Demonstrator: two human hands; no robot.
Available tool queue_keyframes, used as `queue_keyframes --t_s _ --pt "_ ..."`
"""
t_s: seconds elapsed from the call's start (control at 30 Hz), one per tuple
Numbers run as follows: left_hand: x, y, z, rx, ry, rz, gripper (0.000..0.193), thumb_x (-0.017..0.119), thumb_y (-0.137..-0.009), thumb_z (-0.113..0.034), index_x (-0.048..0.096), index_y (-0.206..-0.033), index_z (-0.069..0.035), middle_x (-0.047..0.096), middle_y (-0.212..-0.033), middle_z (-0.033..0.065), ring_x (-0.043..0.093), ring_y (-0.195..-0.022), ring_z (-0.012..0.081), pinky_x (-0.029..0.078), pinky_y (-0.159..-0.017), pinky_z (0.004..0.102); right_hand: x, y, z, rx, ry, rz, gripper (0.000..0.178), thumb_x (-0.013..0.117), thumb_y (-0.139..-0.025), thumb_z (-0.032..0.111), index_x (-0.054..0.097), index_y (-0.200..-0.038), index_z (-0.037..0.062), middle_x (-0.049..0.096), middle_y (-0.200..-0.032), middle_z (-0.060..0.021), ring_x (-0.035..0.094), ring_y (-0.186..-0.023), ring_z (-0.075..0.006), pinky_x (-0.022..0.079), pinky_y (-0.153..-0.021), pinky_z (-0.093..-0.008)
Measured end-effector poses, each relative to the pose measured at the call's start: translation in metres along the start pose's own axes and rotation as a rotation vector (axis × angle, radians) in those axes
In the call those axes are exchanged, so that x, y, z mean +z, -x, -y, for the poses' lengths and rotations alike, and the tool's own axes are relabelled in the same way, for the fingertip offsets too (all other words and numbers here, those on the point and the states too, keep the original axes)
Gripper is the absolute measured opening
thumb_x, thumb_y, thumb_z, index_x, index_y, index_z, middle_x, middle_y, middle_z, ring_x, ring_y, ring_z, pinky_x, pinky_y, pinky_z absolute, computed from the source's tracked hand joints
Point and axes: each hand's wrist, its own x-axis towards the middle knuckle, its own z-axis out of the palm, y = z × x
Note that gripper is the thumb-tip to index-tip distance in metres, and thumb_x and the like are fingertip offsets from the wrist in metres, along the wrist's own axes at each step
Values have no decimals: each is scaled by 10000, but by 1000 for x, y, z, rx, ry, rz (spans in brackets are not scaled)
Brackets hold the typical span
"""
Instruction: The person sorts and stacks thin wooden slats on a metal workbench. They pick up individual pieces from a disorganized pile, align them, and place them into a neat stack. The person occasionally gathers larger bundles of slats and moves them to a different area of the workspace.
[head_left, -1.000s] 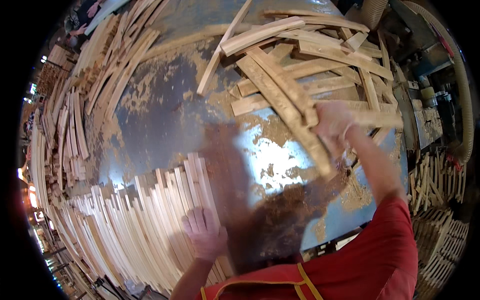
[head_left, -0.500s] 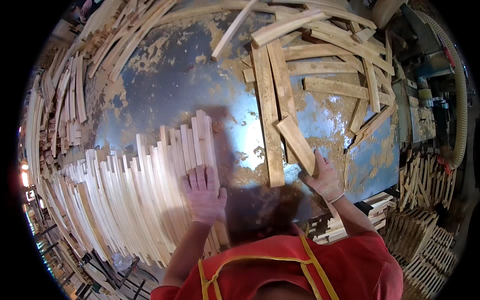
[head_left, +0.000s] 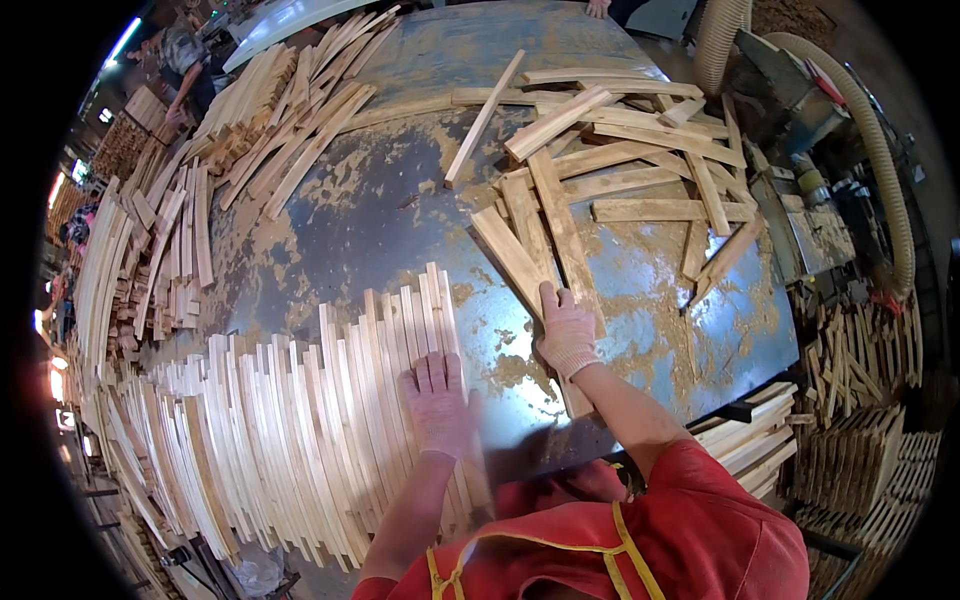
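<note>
My left hand (head_left: 437,405), in a pale glove, lies flat with fingers stretched over the right end of a row of light wooden strips (head_left: 300,420) set side by side. My right hand (head_left: 567,335), gloved too, grips the near end of a short wooden board (head_left: 508,255), which slants up and left from my fingers. That board crosses over a longer board (head_left: 527,215), whose near end shows below my hand. Close on the right of it lies another long board (head_left: 562,215). The underside of my right grip is hidden.
A loose heap of boards (head_left: 650,150) covers the far right of the dusty metal table (head_left: 380,200). More strips (head_left: 300,150) pile up at the far left. A ribbed hose (head_left: 885,180) and machinery stand at right. Another person's hand (head_left: 598,8) shows at the far edge.
The view has tilted up, showing more of the far table. My right hand has moved left with the short board, which now lies across the long board. My left hand stays flat on the strips.
</note>
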Motion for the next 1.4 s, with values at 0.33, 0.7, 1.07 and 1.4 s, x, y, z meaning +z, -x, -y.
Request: queue_keyframes --t_s 0.33,0.7,1.07,1.4 --pt "11 -23 -5 -12 81 96 971 644 -926 -643 409 -1616 -2 430 -1660 181 328 -1567 350 164 -1294 570 9 86 62 -346 -287 958 750 713 -920 463 549 -1456 -34 710 -1263 -302 686 -1177 -451 544 -1041 -460" --pt "12 -40 -12 85 144 -202 821 841 -730 -468 579 -1362 -16 556 -1367 189 520 -1287 426 376 -1130 634 -71 -321 7 573 -1568 -232 130 787 -938 173 706 -970 77 615 -803 6 551 -664 -141 499 -610 -316" --pt "2 -58 -8 92 176 -82 792 821 -681 -404 583 -1338 -33 570 -1271 188 553 -1195 422 417 -1014 627 -20 -408 113 147 -1566 -231 417 742 -896 246 743 -1233 0 751 -1058 -182 733 -966 -308 585 -869 -394" --pt "-1 -62 -6 136 171 -96 796 836 -733 -426 545 -1367 -44 557 -1312 205 550 -1194 434 420 -1033 646 -42 -385 84 326 -1185 104 547 755 -838 311 731 -1234 -66 750 -1182 -295 763 -1044 -383 596 -875 -433"
